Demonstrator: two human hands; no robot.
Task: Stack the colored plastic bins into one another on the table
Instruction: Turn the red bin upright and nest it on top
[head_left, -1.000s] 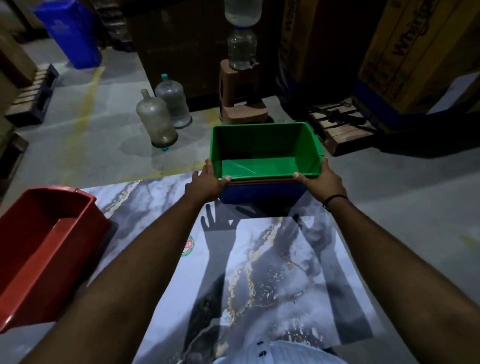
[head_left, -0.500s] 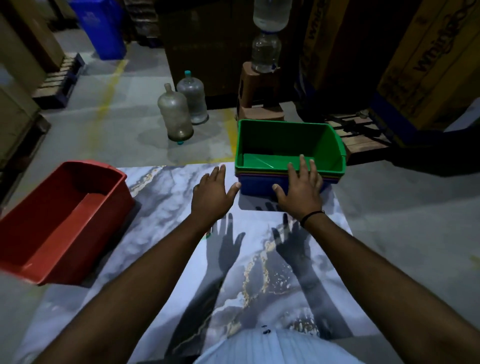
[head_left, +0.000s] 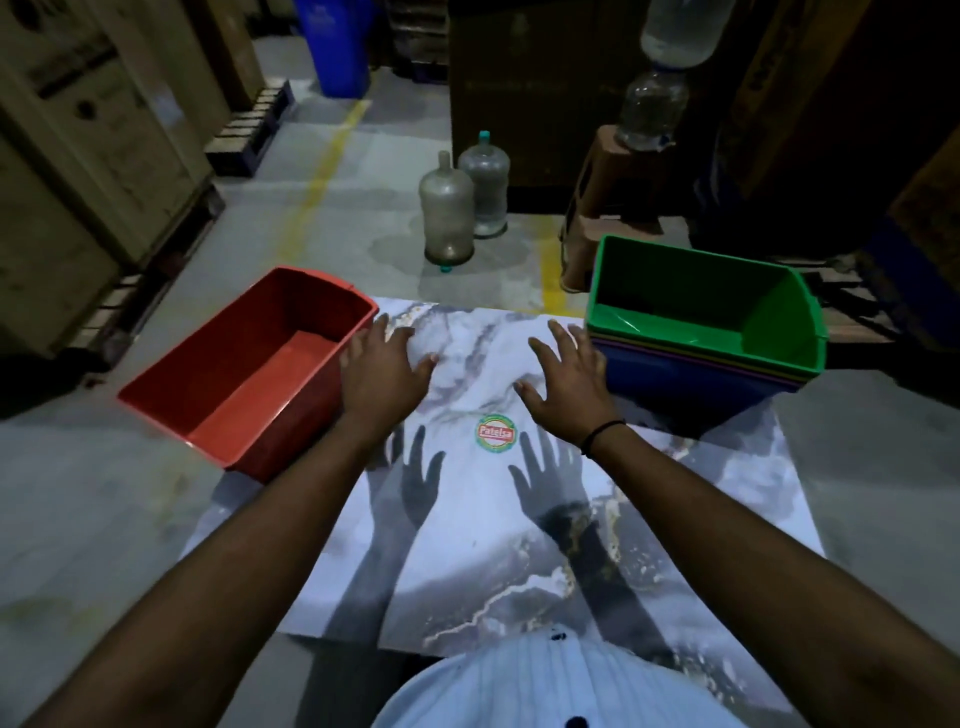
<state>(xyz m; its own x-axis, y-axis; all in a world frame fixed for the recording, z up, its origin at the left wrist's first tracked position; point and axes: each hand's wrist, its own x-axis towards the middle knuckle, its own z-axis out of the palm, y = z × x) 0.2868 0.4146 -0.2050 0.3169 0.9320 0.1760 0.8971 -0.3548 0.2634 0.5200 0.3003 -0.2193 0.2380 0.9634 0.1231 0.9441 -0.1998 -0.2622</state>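
Note:
A stack of nested bins stands at the table's far right corner, with a green bin (head_left: 769, 312) on top and a blue bin (head_left: 675, 382) at the bottom. A single red bin (head_left: 249, 358) sits at the table's left edge, partly overhanging it. My left hand (head_left: 382, 376) hovers with fingers spread just right of the red bin's near wall. My right hand (head_left: 569, 382) hovers, fingers apart, just left of the stack. Both hands hold nothing.
The marble-patterned table (head_left: 519, 519) carries a round sticker (head_left: 496, 433) between my hands. On the floor beyond are two large water jugs (head_left: 447, 208), a brown stool (head_left: 618, 208) with a bottle, wooden crates at the left and a blue barrel (head_left: 337, 47).
Both hands let go of the green bin stack and moved left across the table. My view turned left, so the red bin is now close to my left hand.

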